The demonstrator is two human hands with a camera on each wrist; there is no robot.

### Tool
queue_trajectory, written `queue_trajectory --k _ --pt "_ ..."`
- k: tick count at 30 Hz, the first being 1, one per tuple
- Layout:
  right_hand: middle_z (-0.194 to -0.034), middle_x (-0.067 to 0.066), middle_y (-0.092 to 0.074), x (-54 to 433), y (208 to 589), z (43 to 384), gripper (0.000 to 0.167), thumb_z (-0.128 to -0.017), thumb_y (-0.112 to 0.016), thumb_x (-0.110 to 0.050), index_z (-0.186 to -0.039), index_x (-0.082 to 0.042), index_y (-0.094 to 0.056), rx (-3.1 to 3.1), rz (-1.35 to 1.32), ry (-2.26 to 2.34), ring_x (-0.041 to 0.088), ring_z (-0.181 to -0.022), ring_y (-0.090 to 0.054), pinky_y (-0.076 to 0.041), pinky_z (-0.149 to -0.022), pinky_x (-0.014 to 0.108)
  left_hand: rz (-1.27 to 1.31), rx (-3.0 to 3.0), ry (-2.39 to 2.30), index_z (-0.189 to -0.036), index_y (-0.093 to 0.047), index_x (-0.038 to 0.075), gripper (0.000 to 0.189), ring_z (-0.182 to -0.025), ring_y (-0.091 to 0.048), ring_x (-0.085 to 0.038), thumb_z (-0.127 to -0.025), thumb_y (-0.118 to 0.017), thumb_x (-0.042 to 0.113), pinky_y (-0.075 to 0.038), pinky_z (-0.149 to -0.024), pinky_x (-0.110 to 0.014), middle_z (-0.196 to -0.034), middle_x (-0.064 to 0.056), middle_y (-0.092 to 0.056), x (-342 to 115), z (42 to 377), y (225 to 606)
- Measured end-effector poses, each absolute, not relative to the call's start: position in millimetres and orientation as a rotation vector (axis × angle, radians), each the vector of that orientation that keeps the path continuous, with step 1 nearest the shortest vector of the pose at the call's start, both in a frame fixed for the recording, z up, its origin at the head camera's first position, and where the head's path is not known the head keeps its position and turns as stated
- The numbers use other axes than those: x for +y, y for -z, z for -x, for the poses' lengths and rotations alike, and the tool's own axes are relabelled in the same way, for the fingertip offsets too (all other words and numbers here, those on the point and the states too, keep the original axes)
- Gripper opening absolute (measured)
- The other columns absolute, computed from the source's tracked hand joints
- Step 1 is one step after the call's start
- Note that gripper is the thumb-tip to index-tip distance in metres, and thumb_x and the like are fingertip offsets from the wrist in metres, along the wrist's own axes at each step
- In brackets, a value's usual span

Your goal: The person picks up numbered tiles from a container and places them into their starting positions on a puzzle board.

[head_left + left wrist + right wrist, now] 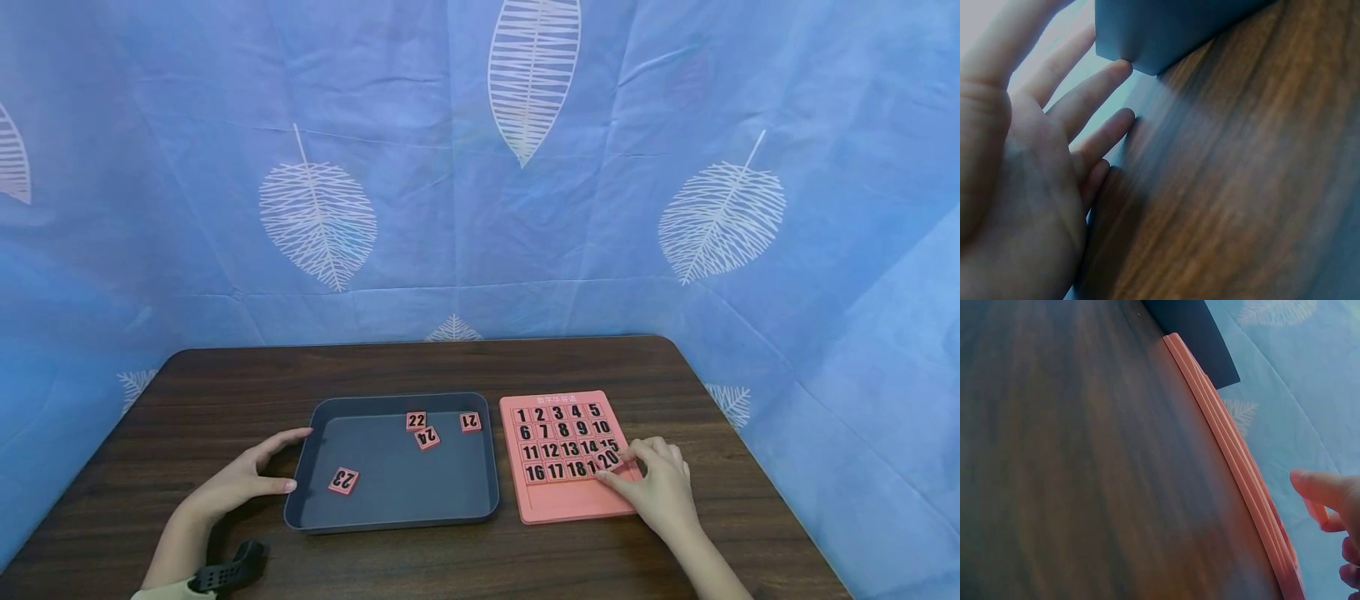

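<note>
My right hand [660, 483] pinches the number 20 tile [608, 459] between thumb and fingers, tilted over the pink number board [577, 502]. Rows of tiles from 1 upward fill the board's upper part; the held tile overlaps the end of the fourth row. In the right wrist view, the pinched tile [1316, 511] shows edge-on above the board's side [1229, 456]. At the left, my left hand [240, 475] has its fingers spread, fingertips against the left side of the dark grey tray [390, 521]. The tray's wall [1147, 37] meets those fingertips in the left wrist view.
Inside the tray lie loose tiles: 22 [416, 421], 24 [427, 438], 21 [470, 422] and 23 [343, 481]. Tray and board stand side by side on a dark wooden table [420, 567]. A blue curtain [450, 208] with leaf prints hangs behind the table.
</note>
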State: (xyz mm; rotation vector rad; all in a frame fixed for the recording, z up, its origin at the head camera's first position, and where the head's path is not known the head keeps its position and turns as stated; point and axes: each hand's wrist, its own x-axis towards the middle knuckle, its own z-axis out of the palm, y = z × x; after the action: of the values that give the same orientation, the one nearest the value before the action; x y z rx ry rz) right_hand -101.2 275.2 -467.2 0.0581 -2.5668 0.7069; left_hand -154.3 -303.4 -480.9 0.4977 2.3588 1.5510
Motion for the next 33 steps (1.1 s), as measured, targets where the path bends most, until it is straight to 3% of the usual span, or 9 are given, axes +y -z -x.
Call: queue_trajectory --k 11,20,28,33 --pt "-0.089 0.008 -0.053 284.7 469.8 94.9 0.04 -0.063 -0.088 -0.036 -0.067 -0.018 -0.053 -2.632 0.1 -0.631 0.032 -0.084 -0.043 -0.028 -0.069 0.046 -0.494 2.35 -1.558 -0.148 -0.035 0.012 0.067 -0.137 -0.01 -0.049 -0.089 -0.067 0.011 -0.022 -0.093 -0.073 -0.152 -0.021 -0.022 -303.5 154.5 481.6" --pt "-0.099 0.017 -0.055 285.8 467.2 92.0 0.04 -0.071 -0.083 -0.044 -0.074 -0.013 -0.058 -2.788 0.204 -0.656 0.037 -0.09 -0.043 -0.034 -0.073 0.051 -0.54 2.35 -1.57 -0.148 -0.036 0.01 0.066 -0.136 -0.014 -0.049 -0.089 -0.066 0.009 -0.024 -0.094 -0.072 -0.151 -0.021 -0.024 -305.2 154.8 481.9" --pt "-0.099 0.017 -0.056 288.7 468.9 92.9 0.027 -0.074 -0.083 -0.032 -0.082 -0.012 -0.067 -2.758 0.144 -0.628 0.036 -0.09 -0.044 -0.034 -0.072 0.05 -0.519 2.348 -1.568 -0.148 -0.036 0.011 0.067 -0.136 -0.014 -0.049 -0.089 -0.067 0.01 -0.025 -0.094 -0.071 -0.151 -0.022 -0.024 -304.4 154.2 481.0" --pt "-0.097 0.015 -0.055 289.0 468.0 91.8 0.028 -0.073 -0.084 -0.03 -0.089 -0.01 -0.071 -2.755 0.128 -0.584 0.035 -0.087 -0.044 -0.033 -0.069 0.048 -0.519 2.34 -1.573 -0.148 -0.036 0.011 0.067 -0.136 -0.013 -0.049 -0.089 -0.067 0.01 -0.023 -0.094 -0.072 -0.151 -0.021 -0.024 -303.8 154.5 480.5"
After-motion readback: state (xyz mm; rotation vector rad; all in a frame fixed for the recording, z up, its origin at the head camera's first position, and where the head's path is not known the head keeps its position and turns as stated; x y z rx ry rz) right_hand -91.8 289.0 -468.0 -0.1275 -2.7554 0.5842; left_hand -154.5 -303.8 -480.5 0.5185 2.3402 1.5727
